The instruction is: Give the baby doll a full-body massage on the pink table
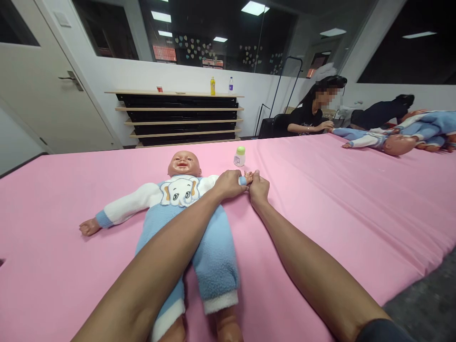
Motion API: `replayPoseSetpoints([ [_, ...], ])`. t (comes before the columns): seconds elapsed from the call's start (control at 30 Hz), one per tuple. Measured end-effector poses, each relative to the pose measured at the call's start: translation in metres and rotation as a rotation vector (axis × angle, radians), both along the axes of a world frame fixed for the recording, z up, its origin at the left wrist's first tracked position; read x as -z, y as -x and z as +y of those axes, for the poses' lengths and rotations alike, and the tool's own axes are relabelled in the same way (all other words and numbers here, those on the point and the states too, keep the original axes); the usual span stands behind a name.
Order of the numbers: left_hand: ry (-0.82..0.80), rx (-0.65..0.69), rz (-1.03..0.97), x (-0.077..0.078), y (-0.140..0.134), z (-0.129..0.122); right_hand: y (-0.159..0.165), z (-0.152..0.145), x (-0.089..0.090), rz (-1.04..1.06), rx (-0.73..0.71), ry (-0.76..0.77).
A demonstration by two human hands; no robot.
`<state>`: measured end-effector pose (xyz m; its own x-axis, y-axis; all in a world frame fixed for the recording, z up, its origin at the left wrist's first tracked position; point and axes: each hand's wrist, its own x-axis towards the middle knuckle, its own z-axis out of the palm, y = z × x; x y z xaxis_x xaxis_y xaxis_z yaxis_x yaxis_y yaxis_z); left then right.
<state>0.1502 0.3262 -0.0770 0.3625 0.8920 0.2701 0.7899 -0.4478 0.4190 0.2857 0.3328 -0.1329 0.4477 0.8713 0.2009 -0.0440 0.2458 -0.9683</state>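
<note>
A baby doll [185, 190] in a white and blue fleece suit with an elephant face on the chest lies on its back on the pink table cover [302, 190]. My left hand [230, 184] is closed round the doll's sleeve near the wrist. With thumb and fingers, my right hand [259, 186] pinches the doll's small hand [249, 176]. The doll's other arm [124, 211] stretches out to the left. Just beyond my hands stands a small bottle [240, 157] with a green cap. My left forearm crosses over the doll's body and hides part of it.
At the far right, more dolls [399, 144] in similar suits lie on the table. A person [313, 109] in black sits behind the table there, and another dark-clothed figure [381, 111] leans nearby. Against the back wall, a shelf [178, 109] holds two drink bottles.
</note>
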Motion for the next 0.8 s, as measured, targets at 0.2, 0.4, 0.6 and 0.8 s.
replayPoseSetpoints([
  [0.2,-0.015,-0.008,0.008,0.0015,0.001,0.0013,0.0022,-0.0015,-0.0011,0.104,-0.153,-0.077],
  [0.4,0.0,0.023,0.036,0.0014,-0.0002,0.0004,0.0045,-0.0031,-0.0004,0.174,-0.202,-0.088],
  [0.6,0.018,0.018,0.056,0.0019,-0.0016,0.0,0.0072,-0.0014,0.0012,0.213,-0.181,-0.098],
  [0.8,0.039,0.01,0.06,0.0023,-0.0014,-0.0013,0.0037,0.0023,0.0043,0.167,-0.129,-0.081],
])
